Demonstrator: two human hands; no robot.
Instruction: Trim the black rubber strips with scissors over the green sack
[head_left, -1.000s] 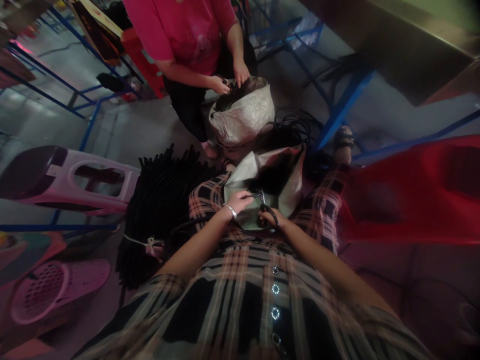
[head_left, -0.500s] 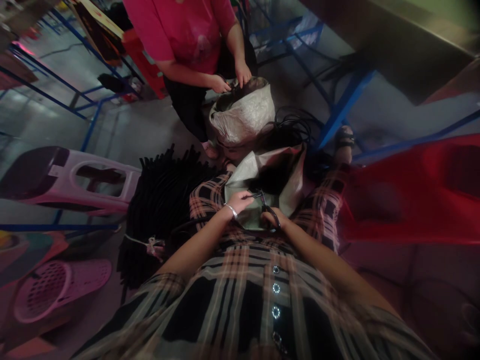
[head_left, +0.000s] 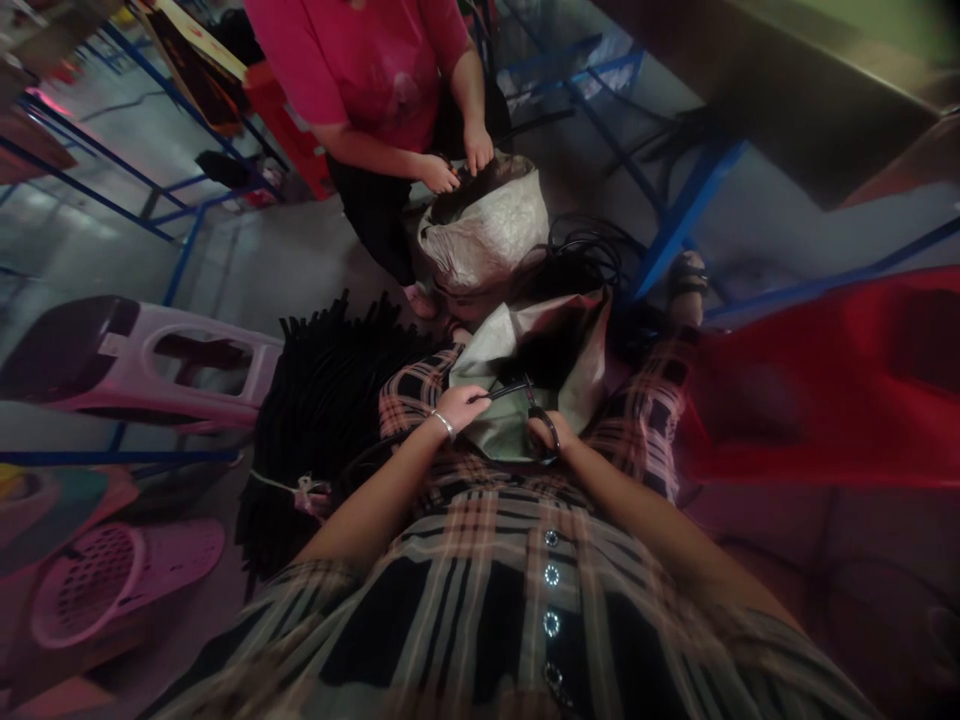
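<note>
Your left hand (head_left: pixel 461 408) pinches a thin black cord (head_left: pixel 504 389) between thumb and fingers, close-gripped, and stretches it sideways across the front of the open woven sack (head_left: pixel 491 345) set between your plaid-clad legs (head_left: pixel 646 430). Your right hand (head_left: pixel 546 432) is wrapped around the dark handles of the scissors (head_left: pixel 532 396), whose blades point away from you and meet the cord near its far end; you cannot tell from here whether they are parted or closed. Holding the cord taut probably steadies it against the blades, and the sack's mouth seems to sit just beyond your hands as a catcher. Its rim stands up unevenly, its pale inner wall catches light, and deeper in it is too dark to make out the contents. Beside your left leg lies a thick bundle of black tubes (head_left: pixel 322 390), cinched by a pale tie (head_left: pixel 281 482), presumably to keep the lengths together. Facing you, a co-worker in a pink shirt (head_left: pixel 375 85) keeps both hands (head_left: pixel 478 148) at the mouth of a rounder, crumpled sack (head_left: pixel 495 230); something dark shows inside, unclear in kind. Black cable loops (head_left: pixel 589 240) lie near it. Farther left is a perforated pink basket (head_left: pixel 135 575), contents unreadable.
</note>
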